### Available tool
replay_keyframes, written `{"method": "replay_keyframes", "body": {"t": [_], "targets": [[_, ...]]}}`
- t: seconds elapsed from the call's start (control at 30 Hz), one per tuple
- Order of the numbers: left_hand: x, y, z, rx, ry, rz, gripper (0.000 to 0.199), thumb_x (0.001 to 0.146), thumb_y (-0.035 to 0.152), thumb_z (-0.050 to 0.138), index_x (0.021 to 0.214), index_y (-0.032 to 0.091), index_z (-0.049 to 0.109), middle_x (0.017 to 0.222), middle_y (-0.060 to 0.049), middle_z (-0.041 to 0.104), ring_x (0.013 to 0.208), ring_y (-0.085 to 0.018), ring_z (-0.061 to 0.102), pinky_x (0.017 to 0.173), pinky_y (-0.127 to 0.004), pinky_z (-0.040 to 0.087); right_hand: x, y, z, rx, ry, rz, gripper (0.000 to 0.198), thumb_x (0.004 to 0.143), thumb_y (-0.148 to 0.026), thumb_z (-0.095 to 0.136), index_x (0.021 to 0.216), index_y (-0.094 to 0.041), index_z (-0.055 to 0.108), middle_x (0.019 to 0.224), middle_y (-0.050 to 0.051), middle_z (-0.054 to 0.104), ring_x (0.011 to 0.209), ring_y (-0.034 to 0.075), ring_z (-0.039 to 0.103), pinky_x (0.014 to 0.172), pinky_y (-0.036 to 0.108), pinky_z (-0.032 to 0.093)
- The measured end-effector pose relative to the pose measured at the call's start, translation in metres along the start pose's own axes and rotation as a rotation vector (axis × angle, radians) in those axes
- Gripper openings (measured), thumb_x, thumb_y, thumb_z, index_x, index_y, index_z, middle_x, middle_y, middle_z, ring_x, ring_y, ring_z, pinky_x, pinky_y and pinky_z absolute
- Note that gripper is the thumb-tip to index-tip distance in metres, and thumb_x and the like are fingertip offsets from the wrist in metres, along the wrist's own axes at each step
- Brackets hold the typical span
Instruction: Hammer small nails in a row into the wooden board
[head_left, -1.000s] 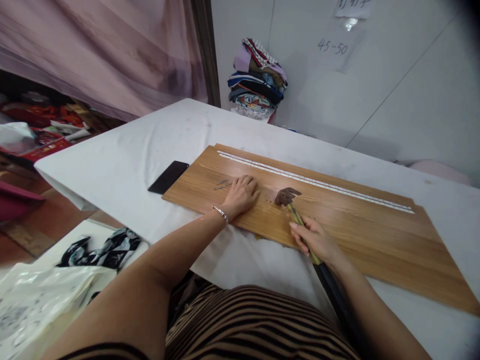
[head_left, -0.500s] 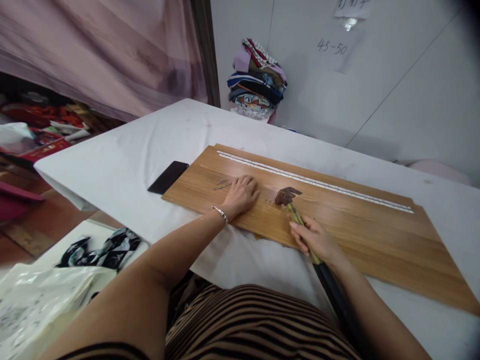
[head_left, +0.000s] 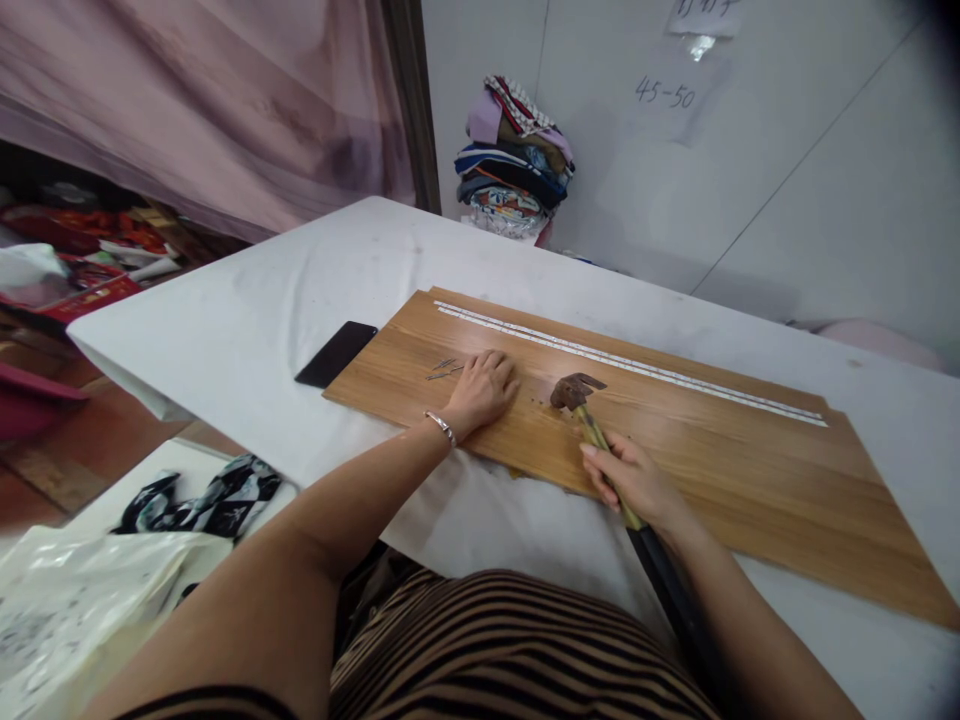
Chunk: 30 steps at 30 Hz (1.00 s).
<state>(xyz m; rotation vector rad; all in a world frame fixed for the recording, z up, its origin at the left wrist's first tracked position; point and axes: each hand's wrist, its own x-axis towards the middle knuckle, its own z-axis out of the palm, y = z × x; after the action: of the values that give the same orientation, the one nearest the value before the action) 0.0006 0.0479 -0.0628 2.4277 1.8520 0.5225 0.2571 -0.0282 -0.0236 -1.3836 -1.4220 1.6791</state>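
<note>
My right hand (head_left: 630,475) is wrapped around the handle of a claw hammer (head_left: 592,430). The hammer's rusty head rests on or just above a long wooden board (head_left: 712,450), claw pointing right. Several tiny dark specks lie on the wood just left of the head. My left hand (head_left: 486,388), with a bracelet at the wrist, lies flat on the board, palm down, fingers stretched forward. Beside it on the left are several loose nails (head_left: 444,370). Two white measuring strips (head_left: 630,362) run along the board's far side.
The board lies on a table with a white cover (head_left: 225,300). A black phone-like slab (head_left: 337,354) sits at the board's left end. Folded clothes (head_left: 514,165) are stacked by the wall. A patterned cloth (head_left: 202,500) and plastic bag (head_left: 97,590) lie at lower left.
Almost nothing differs; the hammer head has shifted very slightly. My left hand stays in the same place on the board.
</note>
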Motion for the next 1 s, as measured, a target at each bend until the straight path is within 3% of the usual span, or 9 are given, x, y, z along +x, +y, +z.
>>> {"method": "replay_keyframes", "body": {"t": [0.4, 1.0], "targets": [[0.0000, 0.0000, -0.0006, 0.000, -0.004, -0.005, 0.024, 0.102, 0.032, 0.052, 0.115, 0.020, 0.068, 0.130, -0.013, 0.066, 0.130, -0.030, 0.055, 0.114, -0.047, 0.042, -0.0005, -0.0008, 0.0006, -0.008, 0.008, 0.009, 0.051, 0.076, -0.060, 0.069, 0.106, -0.020, 0.057, 0.051, -0.012, 0.048, 0.033, 0.008, 0.034, 0.032, 0.021, 0.031], [0.0001, 0.0006, -0.0016, -0.021, -0.005, -0.014, 0.024, 0.101, 0.032, 0.052, 0.115, 0.022, 0.068, 0.130, -0.013, 0.066, 0.130, -0.030, 0.054, 0.114, -0.048, 0.042, -0.0017, -0.0023, 0.0002, -0.011, -0.004, -0.011, 0.043, 0.077, -0.062, 0.071, 0.085, -0.024, 0.051, 0.048, -0.011, 0.046, 0.033, 0.007, 0.035, 0.032, 0.021, 0.031]]}}
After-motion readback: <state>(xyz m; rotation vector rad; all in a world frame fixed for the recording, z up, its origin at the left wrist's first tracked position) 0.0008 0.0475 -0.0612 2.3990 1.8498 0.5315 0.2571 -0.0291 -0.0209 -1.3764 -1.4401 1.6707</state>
